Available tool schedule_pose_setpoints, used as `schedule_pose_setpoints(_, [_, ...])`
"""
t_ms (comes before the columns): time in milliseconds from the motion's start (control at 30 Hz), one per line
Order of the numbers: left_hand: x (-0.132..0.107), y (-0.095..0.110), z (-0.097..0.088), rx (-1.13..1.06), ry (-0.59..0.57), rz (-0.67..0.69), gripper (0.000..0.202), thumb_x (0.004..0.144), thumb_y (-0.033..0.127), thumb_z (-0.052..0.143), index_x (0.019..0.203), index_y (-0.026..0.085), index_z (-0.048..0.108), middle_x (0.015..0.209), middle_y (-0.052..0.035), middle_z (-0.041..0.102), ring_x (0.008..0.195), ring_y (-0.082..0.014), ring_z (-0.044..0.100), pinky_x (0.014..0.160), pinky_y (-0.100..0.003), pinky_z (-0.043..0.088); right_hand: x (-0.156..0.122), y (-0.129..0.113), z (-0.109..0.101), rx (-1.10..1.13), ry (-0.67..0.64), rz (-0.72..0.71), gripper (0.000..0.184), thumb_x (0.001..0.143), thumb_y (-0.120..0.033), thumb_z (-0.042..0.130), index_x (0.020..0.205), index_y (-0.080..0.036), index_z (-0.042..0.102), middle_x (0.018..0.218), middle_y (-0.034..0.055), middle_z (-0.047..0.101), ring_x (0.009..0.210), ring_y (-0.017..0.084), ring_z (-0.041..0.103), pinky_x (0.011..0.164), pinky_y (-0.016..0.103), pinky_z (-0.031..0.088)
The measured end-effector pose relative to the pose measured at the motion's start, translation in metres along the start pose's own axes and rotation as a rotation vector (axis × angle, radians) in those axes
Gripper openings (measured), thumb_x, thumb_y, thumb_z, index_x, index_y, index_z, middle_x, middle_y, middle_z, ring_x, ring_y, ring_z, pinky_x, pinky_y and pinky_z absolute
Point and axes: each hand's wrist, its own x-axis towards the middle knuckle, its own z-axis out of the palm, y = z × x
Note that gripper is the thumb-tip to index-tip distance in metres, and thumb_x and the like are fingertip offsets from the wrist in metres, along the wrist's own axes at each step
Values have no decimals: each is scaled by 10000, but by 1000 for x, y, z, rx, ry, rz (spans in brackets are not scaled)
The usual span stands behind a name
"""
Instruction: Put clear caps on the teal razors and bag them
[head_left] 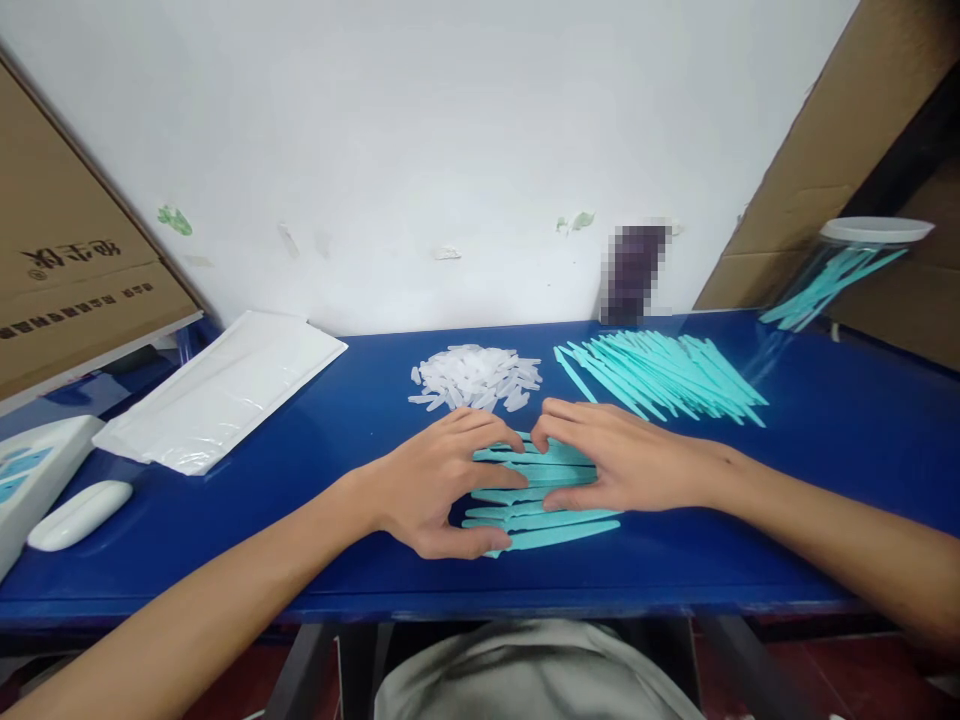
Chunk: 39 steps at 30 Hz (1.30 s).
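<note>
Two bare hands work over one row of thin teal sticks point(555, 470) that lies just in front of the white pile point(480, 375), on the side nearer the person. Thumb and fingers of the left hand point(450, 475) stand apart, spread over the sticks' left ends; the right hand point(622, 455) arches over the other ends, its thumb also apart from its fingers. Neither looks clamped on a single stick (how hard the fingertips press, I cannot tell).

The step in hand seems to be spreading and straightening the row, and a light touch should suit it best. Thin, flat sticks like these would probably ride over one another if pushed hard, so both hands should press evenly and square the ends from opposite sides. The front sticks slant a little and call for a gentle nudge with the thumbs. Care is wise near the white pile, since a stray knuckle could scatter its small pieces. To the right of that pile lies a loose heap of teal sticks point(664, 372), best left clear of the right wrist.
</note>
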Motion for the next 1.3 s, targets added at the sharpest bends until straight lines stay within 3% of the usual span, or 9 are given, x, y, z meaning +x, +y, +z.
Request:
schedule_pose_setpoints(167, [0, -8, 0, 92, 219, -34, 290, 970, 364, 488, 1017, 187, 712, 1025, -119, 674, 894, -226, 618, 808, -397, 504, -1, -3, 0, 36, -47, -11, 521, 842, -693, 612, 1056, -221, 560, 963, 28, 552, 753, 185, 532, 652, 306, 372])
schedule_pose_setpoints(333, [-7, -30, -1, 173, 389, -254, 292, 996, 282, 452, 976, 185, 727, 936, -86, 654, 872, -195, 598, 800, -359, 499, 0, -1, -1, 5, -10, 5, 434, 939, -632, 514, 1052, -215, 553, 948, 38, 599, 700, 173, 523, 627, 303, 351])
schedule_pose_setpoints(433, [-15, -47, 2, 196, 319, -446, 342, 1006, 342, 459, 1215, 191, 682, 1134, -115, 612, 996, -228, 572, 891, -409, 501, 1, 3, -3, -70, 34, 94, 326, 1028, -488, 393, 1050, -204, 552, 946, 53, 638, 680, 171, 537, 606, 302, 321])
schedule_pose_setpoints(533, [-19, -58, 6, 179, 177, -545, 475, 1017, 395, 443, 1464, 245, 506, 1379, -152, 478, 1205, -297, 491, 1014, -531, 453, 1, 10, -3, -118, 12, 157, 271, 1025, -417, 397, 1037, -209, 571, 937, 56, 653, 677, 175, 554, 594, 301, 300])
schedule_pose_setpoints(700, [-18, -58, 7, 188, 34, -524, 425, 1044, 389, 388, 1418, 301, 570, 1486, -150, 380, 1367, -370, 356, 1086, -671, 319, 1, 16, -3, -73, -17, 176, 253, 1019, -418, 409, 981, -221, 563, 835, 25, 653, 638, 170, 526, 625, 313, 316])
schedule_pose_setpoints(833, [-14, -54, 5, 227, -12, -440, 422, 1046, 334, 391, 1439, 328, 546, 1494, -155, 380, 1380, -363, 349, 1065, -634, 353, 1, 16, -3, -99, -42, 204, 318, 1029, -452, 373, 972, -220, 582, 644, -2, 600, 672, 208, 551, 790, 373, 362])
schedule_pose_setpoints(967, [-13, -51, 3, 268, -25, -395, 383, 1034, 290, 420, 1355, 277, 629, 1475, -155, 433, 1343, -361, 385, 1046, -592, 384, 0, 15, -5, -82, -69, 289, 396, 1002, -542, 396, 1009, -224, 632, 573, 14, 577, 746, 252, 595, 654, 319, 355])
schedule_pose_setpoints(1100, [-13, -47, 3, 290, -12, -357, 352, 1021, 227, 443, 1291, 230, 668, 1423, -139, 508, 1318, -329, 420, 1060, -525, 398, 0, 14, -10, -10, -87, 326, 382, 980, -504, 459, 1032, -195, 679, 560, -12, 562, 511, 159, 500, 537, 286, 306])
schedule_pose_setpoints(1300, [-13, -44, 0, 354, -1, -260, 291, 1025, 212, 465, 1164, 194, 720, 1364, -120, 581, 1301, -310, 444, 1041, -474, 400, 2, 19, -9, -22, -36, 262, 299, 957, -367, 504, 990, -187, 741, 632, 11, 611, 569, 152, 540, 584, 282, 340])
